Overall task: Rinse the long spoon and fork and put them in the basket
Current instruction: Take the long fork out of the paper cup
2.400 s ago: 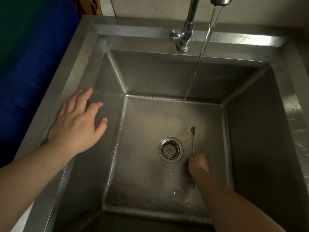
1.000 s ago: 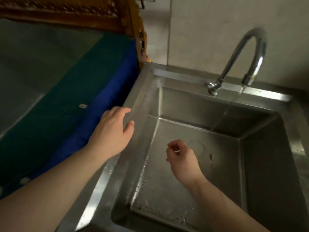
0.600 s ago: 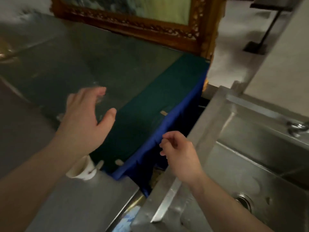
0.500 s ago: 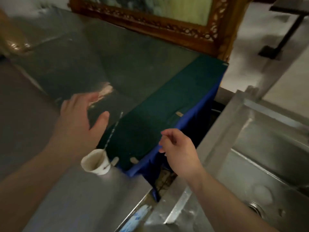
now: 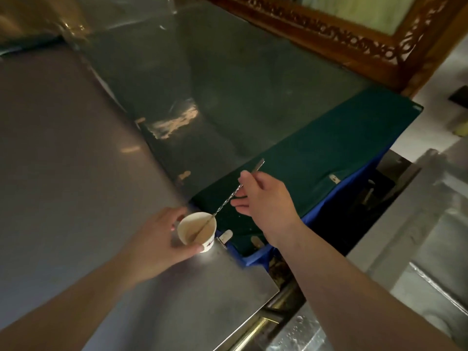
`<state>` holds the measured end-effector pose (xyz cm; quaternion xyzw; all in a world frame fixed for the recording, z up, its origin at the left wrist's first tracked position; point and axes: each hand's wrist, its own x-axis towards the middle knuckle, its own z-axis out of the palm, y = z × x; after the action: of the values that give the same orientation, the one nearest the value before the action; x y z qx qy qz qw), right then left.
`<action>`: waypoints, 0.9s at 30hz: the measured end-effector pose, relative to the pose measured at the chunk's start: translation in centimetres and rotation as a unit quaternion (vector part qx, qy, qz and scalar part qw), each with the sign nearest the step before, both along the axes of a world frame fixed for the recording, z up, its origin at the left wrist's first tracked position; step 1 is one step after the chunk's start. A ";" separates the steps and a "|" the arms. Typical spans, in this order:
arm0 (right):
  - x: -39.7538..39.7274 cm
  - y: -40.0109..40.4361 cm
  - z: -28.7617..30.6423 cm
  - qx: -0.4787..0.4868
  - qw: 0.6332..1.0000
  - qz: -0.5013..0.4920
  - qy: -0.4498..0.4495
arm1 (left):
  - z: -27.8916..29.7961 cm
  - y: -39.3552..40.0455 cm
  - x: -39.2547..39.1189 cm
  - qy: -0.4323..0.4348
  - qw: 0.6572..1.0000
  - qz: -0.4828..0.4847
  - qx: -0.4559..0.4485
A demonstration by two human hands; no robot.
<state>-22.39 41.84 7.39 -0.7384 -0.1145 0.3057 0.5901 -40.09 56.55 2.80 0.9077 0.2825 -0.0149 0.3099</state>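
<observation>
A long thin metal spoon (image 5: 226, 201) with a twisted stem stands slanted in a small white paper cup (image 5: 197, 232) on the steel counter. My right hand (image 5: 263, 198) pinches the spoon's upper stem, its flat end sticking out past my fingers. My left hand (image 5: 157, 239) wraps around the cup from the left. The spoon's bowl is hidden inside the cup. No fork and no basket are in view.
The steel counter (image 5: 76, 173) fills the left. Behind the cup lies a dark green cloth with a blue edge (image 5: 316, 168) under a glass sheet. A carved wooden frame (image 5: 342, 34) stands at the back. The sink's steel rim (image 5: 405, 236) is at the right.
The view swung left from the running sink to the counter. My left hand closed around the paper cup and my right hand took hold of the long spoon's stem.
</observation>
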 end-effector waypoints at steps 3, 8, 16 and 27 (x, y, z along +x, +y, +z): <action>-0.2 0.1 0.0 0.014 1.000 -0.003 0.013 | 0.0 0.4 0.0 -0.022 0.999 -0.026 -0.005; -0.7 -0.6 -0.2 0.033 0.998 -0.038 0.029 | -0.6 0.5 0.0 -0.042 0.999 -0.027 -0.014; -0.5 -3.1 0.2 0.090 0.980 -0.113 0.133 | -1.1 0.8 -0.4 -0.050 0.998 -0.030 -0.004; -1.1 -8.9 0.6 0.207 0.926 -0.202 0.243 | 0.0 -0.7 -0.6 -0.046 0.997 0.022 0.062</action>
<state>-23.50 32.91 8.01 -0.5102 0.1237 0.3196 0.7889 -40.69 55.81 2.78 0.9184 0.2880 0.0515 0.2664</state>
